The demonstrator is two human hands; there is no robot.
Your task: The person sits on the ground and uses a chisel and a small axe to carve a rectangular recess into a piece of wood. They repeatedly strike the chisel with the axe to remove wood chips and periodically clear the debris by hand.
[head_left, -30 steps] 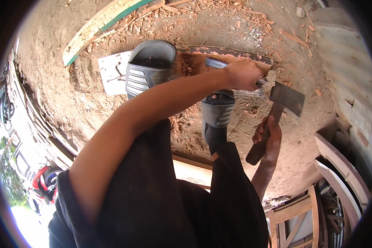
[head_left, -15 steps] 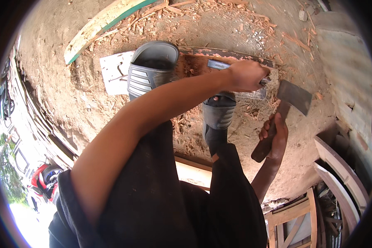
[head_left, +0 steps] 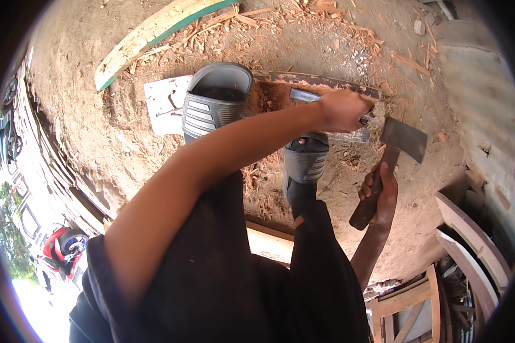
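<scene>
My left hand [head_left: 344,110] is closed around a chisel, held low over a weathered board [head_left: 349,87] on the ground. The chisel's flat metal blade [head_left: 304,95] points left along the board, and its butt end shows at the right of the fist. In my right hand [head_left: 386,191] is a hatchet [head_left: 404,140], gripped by its dark wooden handle. The broad metal head is up, just right of the chisel's butt and apart from it. My feet, in grey and black slide sandals [head_left: 217,97], rest on or beside the board; my left forearm crosses above them.
Wood chips [head_left: 349,31] litter the dirt floor. A curved plank with a green edge [head_left: 154,37] lies at the far left. Curved wooden pieces [head_left: 475,240] and a wooden frame [head_left: 403,300] stand at the right, near a corrugated metal wall [head_left: 480,114]. A red motorbike [head_left: 57,248] is at the left.
The hatchet head has come slightly left, closer to the chisel's butt end. My left hand stays closed on the chisel at the board. The whole view has shifted a little.
</scene>
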